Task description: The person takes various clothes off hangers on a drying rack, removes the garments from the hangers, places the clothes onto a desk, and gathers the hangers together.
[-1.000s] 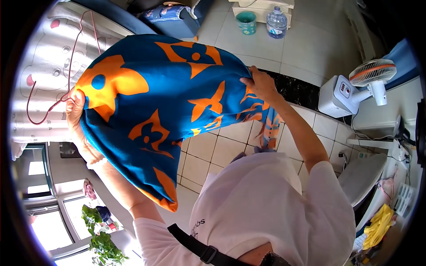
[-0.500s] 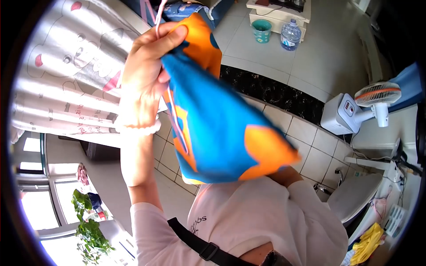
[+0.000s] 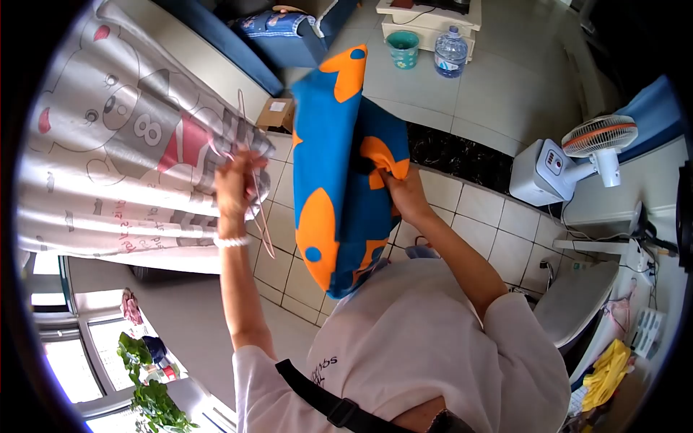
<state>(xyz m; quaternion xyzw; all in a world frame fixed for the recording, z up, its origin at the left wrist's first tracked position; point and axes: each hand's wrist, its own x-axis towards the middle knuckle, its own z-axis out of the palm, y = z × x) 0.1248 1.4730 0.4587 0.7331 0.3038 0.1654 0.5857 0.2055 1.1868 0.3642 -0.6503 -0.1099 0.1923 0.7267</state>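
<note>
On the left, my left hand (image 3: 237,186), with a white bracelet at its wrist, is closed around a thin pink clothes hanger (image 3: 266,231). The hanger's narrow ends stick out above and below the fist. My right hand (image 3: 406,195) grips the right edge of a blue cloth with orange patches (image 3: 315,159), bunching it between the fingers. The cloth hangs in folds in front of my chest, apart from the hanger. Its exact kind is hard to make out.
A pale curtain with a cartoon print (image 3: 137,137) hangs close at the left. Ahead are a cardboard box (image 3: 276,113), a teal bin (image 3: 402,52) and a large water bottle (image 3: 450,54). A white fan (image 3: 600,141) and a grey chair (image 3: 577,307) are at the right.
My left hand has moved down and left, and the hanger is now clear of the cloth. My right hand, hidden before, now shows gripping the cloth, which hangs more upright.
</note>
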